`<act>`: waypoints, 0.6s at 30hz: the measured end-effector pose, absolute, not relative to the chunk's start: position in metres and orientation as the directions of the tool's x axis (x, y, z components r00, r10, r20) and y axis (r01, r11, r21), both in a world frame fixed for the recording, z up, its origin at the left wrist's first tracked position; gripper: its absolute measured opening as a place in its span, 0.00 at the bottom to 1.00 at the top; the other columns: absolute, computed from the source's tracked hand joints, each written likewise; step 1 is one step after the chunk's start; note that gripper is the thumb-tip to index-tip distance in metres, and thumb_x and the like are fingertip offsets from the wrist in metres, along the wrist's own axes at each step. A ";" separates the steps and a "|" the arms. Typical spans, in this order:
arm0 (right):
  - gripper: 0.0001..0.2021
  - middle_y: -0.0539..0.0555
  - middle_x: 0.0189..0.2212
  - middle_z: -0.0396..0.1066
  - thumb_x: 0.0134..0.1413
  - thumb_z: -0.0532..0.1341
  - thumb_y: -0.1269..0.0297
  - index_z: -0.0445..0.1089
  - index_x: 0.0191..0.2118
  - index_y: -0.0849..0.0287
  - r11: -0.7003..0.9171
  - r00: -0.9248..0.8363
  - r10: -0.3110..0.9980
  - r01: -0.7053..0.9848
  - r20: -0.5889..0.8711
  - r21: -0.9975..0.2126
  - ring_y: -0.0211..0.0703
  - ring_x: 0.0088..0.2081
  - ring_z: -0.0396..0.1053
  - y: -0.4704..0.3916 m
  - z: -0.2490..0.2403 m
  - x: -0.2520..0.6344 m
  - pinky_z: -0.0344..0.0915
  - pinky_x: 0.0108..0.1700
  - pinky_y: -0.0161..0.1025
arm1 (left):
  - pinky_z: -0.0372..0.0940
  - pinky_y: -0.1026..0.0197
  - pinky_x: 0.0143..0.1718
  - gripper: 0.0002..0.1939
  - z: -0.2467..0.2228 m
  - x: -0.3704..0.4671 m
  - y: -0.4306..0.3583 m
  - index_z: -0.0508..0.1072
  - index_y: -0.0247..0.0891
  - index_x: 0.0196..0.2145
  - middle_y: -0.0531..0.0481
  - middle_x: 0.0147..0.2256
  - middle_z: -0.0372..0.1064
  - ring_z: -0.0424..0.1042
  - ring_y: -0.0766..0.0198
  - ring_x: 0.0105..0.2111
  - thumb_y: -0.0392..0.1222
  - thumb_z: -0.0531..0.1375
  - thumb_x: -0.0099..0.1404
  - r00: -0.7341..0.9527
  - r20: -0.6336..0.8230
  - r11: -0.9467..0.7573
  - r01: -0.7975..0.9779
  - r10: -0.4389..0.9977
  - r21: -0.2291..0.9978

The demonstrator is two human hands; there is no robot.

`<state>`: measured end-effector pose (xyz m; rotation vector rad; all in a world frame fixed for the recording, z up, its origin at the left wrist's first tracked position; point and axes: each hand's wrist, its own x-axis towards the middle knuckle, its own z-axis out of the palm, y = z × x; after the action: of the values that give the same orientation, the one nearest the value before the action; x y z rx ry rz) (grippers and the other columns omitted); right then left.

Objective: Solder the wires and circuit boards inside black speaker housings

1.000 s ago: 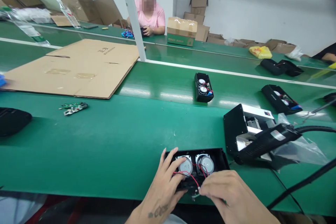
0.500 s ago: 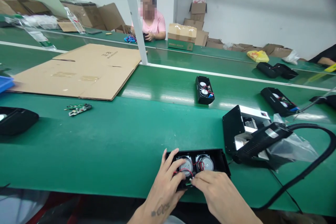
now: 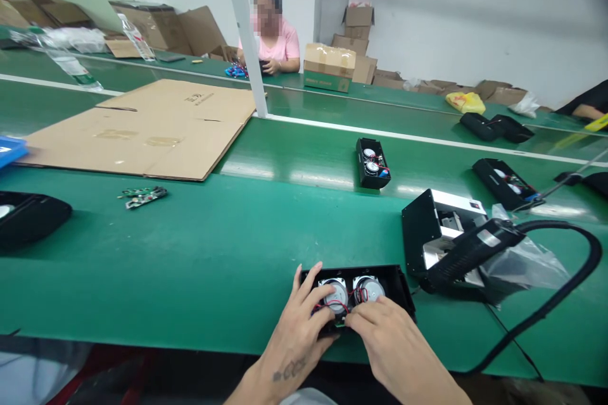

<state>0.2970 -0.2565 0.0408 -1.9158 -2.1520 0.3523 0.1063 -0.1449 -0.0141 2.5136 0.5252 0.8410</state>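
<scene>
Assembly workshop, green workbench (image 3: 199, 272), speaker casing (image 3: 393, 285)

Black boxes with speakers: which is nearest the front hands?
The front black box: the left hand holds it, the right hand reaches inside; others lie farther away.

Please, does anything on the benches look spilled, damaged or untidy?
Nothing looks clearly spilled or damaged around the open speaker housing. Slightly untidy: the circuit boards lie loosely heaped near the flattened cardboard.

Single head-worn view; faces forward, down; green bench (image 3: 190, 278) close, white wall (image 3: 451, 19) well beyond.
</scene>
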 end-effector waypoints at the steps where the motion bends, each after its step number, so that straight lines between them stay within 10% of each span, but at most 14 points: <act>1: 0.19 0.49 0.37 0.81 0.58 0.59 0.86 0.77 0.44 0.54 0.123 -0.120 0.992 0.946 0.028 -0.299 0.47 0.39 0.80 -0.254 0.040 0.296 0.68 0.53 0.47 | 0.55 0.19 0.72 0.19 -0.014 0.106 -0.144 0.76 0.40 0.44 0.43 0.52 0.78 0.62 0.34 0.73 0.26 0.74 0.59 0.738 0.477 -0.831 0.202 0.477 0.518; 5: 0.18 0.52 0.37 0.80 0.57 0.59 0.87 0.77 0.43 0.57 0.147 -0.164 0.985 0.960 -0.053 -0.237 0.48 0.39 0.78 -0.248 0.044 0.294 0.69 0.49 0.46 | 0.56 0.20 0.72 0.20 -0.018 0.106 -0.143 0.75 0.40 0.44 0.44 0.50 0.77 0.64 0.33 0.72 0.26 0.74 0.58 0.728 0.498 -0.839 0.193 0.471 0.510; 18: 0.13 0.54 0.42 0.77 0.64 0.55 0.78 0.73 0.42 0.55 0.015 -0.114 0.984 0.818 -0.136 -0.575 0.49 0.45 0.77 -0.246 0.048 0.310 0.73 0.55 0.50 | 0.58 0.21 0.71 0.14 -0.018 0.105 -0.146 0.77 0.40 0.40 0.45 0.51 0.80 0.65 0.34 0.70 0.30 0.73 0.59 0.740 0.500 -0.860 0.209 0.450 0.465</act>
<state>0.3097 -0.2460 0.0481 -1.8567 -1.9948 0.7743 0.1054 -0.1463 -0.0177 2.5609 0.5061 0.8749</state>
